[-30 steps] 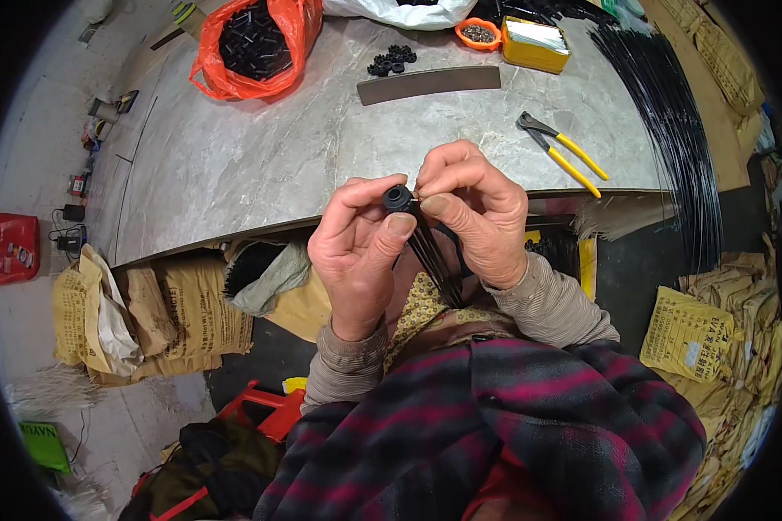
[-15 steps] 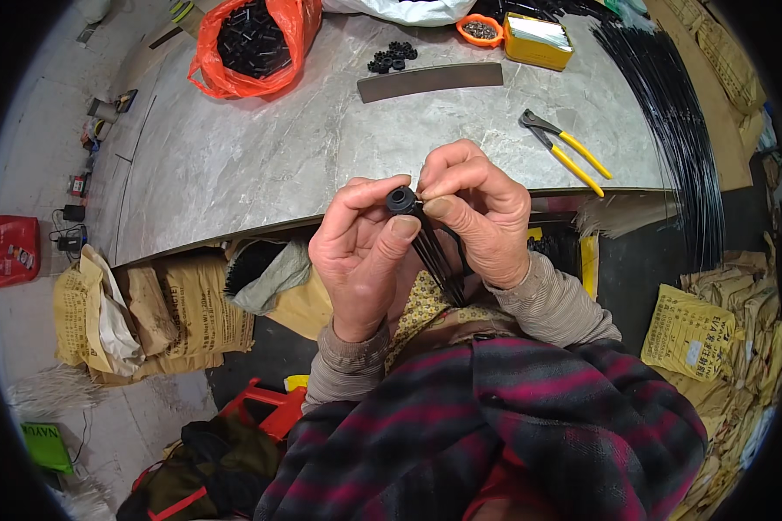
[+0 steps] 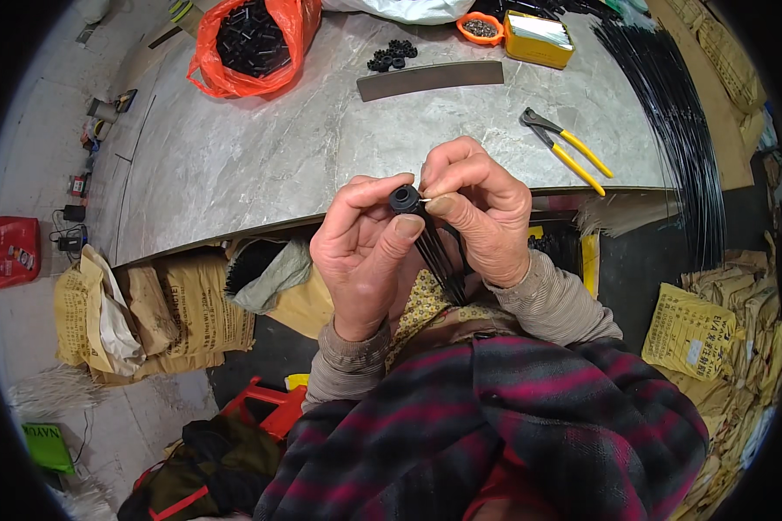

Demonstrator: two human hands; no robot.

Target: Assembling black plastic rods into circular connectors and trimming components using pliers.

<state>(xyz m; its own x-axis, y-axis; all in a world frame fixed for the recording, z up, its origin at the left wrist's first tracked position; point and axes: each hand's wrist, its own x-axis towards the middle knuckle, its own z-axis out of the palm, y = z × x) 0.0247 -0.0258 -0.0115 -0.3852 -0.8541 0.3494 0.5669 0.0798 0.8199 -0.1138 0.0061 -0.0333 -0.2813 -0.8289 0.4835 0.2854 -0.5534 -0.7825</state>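
Between the thumb and fingers of my left hand (image 3: pixel 354 260) is a black round hub (image 3: pixel 403 199) with a hole in its top. Several thin black rods (image 3: pixel 440 271) hang down from the hub toward my lap. Close beside it, my right hand (image 3: pixel 487 217) pinches a thin, pale, wire-like piece (image 3: pixel 425 201) between thumb and fingertips. One end of that piece meets the hub's side; whether it enters the hub I cannot tell. Both hands are above the table's near edge, and the palms partly hide the rods.
Nippers with yellow handles (image 3: pixel 575 169) lie to the right, near a long bundle of black rods (image 3: pixel 682 122). Farther back are a dark curved strip (image 3: pixel 430 81), black rings (image 3: pixel 393 57), a red bag (image 3: pixel 204 68) of black tubes, an orange dish (image 3: pixel 481 42) and a yellow box (image 3: pixel 539 56).
The pale wire-like piece shows more clearly between my right fingertips and the hub. The hub has turned slightly in my left hand; both hands have barely shifted.
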